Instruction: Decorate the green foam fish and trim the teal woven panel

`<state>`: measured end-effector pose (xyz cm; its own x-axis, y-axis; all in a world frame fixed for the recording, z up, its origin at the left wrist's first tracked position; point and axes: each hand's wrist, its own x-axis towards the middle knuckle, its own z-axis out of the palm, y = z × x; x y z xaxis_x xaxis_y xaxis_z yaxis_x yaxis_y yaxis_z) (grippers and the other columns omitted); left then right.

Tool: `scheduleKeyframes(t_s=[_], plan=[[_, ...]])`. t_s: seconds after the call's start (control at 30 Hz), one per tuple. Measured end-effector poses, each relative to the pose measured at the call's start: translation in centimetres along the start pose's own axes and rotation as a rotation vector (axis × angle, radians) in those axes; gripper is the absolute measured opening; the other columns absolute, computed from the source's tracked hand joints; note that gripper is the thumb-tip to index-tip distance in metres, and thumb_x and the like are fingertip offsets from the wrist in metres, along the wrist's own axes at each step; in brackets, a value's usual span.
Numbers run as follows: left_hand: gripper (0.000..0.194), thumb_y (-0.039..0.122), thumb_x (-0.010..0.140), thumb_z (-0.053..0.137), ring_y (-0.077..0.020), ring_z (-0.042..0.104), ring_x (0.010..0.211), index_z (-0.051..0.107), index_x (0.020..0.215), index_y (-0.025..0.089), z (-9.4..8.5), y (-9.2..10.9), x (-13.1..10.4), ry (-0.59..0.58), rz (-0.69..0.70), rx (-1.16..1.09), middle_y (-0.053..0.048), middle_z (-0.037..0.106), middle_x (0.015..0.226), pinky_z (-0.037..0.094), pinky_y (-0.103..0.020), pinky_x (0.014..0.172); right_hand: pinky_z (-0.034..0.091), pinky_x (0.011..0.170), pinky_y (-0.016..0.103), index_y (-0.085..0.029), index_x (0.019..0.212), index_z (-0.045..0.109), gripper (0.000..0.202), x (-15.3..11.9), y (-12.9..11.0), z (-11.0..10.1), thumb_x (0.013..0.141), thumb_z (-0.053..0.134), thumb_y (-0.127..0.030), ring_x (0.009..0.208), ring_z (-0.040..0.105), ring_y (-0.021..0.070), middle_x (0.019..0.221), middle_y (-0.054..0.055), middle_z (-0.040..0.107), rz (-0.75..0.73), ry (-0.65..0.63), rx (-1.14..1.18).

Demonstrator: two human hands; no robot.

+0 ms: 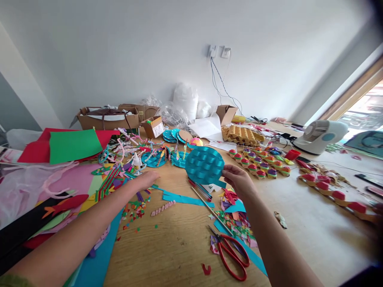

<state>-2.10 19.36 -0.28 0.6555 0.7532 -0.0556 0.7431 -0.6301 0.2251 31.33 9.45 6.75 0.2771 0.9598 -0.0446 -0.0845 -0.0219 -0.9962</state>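
Observation:
My right hand [237,180] pinches the edge of a round blue woven paper disc [204,165], held up above the table with its woven face toward me. My left hand [148,179] reaches out over the craft pile on the left, close to a long blue paper strip [179,198]. Its fingers are mostly hidden behind the back of the hand, so I cannot tell whether they grip anything. Behind it lie decorated blue discs [154,158]. Red-handled scissors [230,251] lie on the table between my forearms, beside a thin wooden stick [214,213].
Paper scraps [239,223] and a pink twisted pipe cleaner [163,208] lie on the wooden table. Painted egg-carton pieces [260,161] stand to the right, near a white fan [318,135]. Cardboard boxes [109,119] and plastic bags [185,99] line the wall.

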Motion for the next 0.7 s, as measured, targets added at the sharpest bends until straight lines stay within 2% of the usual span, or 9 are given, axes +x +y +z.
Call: scheduleKeyframes(t_s=[0.07,0.17,0.23,0.37,0.5,0.6,0.7], plan=[[0.028,0.019,0.081,0.054,-0.0218,0.054,0.102,0.054,0.108,0.016,-0.4,0.2,-0.1,-0.045,0.007,0.033,-0.009,0.056,0.113,0.043,-0.042,0.086,0.039,0.055,0.021,-0.021,0.07,0.063,0.029,-1.0,0.0,-0.9,0.048,0.078,-0.031,0.061,0.056,0.01,0.064,-0.003,0.064,-0.002,0.003,0.025],[0.041,0.004,0.071,0.054,-0.0221,0.052,0.106,0.055,0.109,0.019,-1.1,0.4,-0.5,-0.089,-0.001,0.07,-0.008,0.059,0.112,0.04,-0.035,0.089,0.04,0.052,0.02,-0.021,0.071,0.065,0.03,-2.4,0.2,-1.8,0.047,0.08,-0.032,0.057,0.055,0.009,0.065,-0.003,0.065,-0.005,0.011,0.091],[0.045,0.002,0.067,0.055,-0.0217,0.052,0.106,0.056,0.107,0.021,-1.3,0.7,-0.8,-0.105,0.0,0.086,-0.006,0.06,0.111,0.04,-0.031,0.088,0.04,0.048,0.019,-0.021,0.07,0.066,0.029,-3.2,0.2,-2.2,0.047,0.08,-0.031,0.053,0.054,0.0081,0.063,-0.002,0.064,-0.007,0.015,0.125],[0.03,0.009,0.067,0.059,-0.0197,0.056,0.097,0.06,0.095,0.021,-1.2,1.7,-1.3,-0.11,0.017,0.101,-0.005,0.06,0.104,0.042,-0.028,0.081,0.042,0.046,0.02,-0.02,0.07,0.066,0.027,-4.7,0.1,-2.4,0.048,0.08,-0.029,0.05,0.053,0.0083,0.062,-0.002,0.064,-0.005,0.028,0.149],[0.013,0.019,0.078,0.056,-0.0187,0.057,0.087,0.06,0.089,0.016,-0.7,2.1,-1.1,-0.089,0.003,0.109,-0.006,0.06,0.097,0.045,-0.035,0.077,0.046,0.05,0.022,-0.021,0.07,0.066,0.028,-5.8,0.0,-2.3,0.048,0.08,-0.029,0.053,0.057,0.0105,0.064,-0.001,0.065,-0.004,0.033,0.194],[0.021,0.028,0.084,0.05,-0.018,0.057,0.088,0.057,0.098,0.014,-0.2,1.5,-0.3,-0.049,-0.03,0.087,-0.006,0.058,0.101,0.047,-0.039,0.076,0.049,0.052,0.025,-0.021,0.07,0.065,0.027,-6.3,0.3,-2.4,0.05,0.079,-0.031,0.055,0.059,0.0126,0.066,0.001,0.066,-0.036,0.038,0.172],[0.024,0.03,0.084,0.05,-0.0186,0.057,0.09,0.055,0.103,0.015,0.1,1.0,0.5,0.016,-0.069,0.04,-0.007,0.057,0.104,0.047,-0.04,0.077,0.049,0.053,0.026,-0.02,0.072,0.065,0.027,-6.7,0.6,-2.7,0.052,0.078,-0.032,0.056,0.059,0.0137,0.067,0.002,0.066,-0.062,0.05,0.161]])
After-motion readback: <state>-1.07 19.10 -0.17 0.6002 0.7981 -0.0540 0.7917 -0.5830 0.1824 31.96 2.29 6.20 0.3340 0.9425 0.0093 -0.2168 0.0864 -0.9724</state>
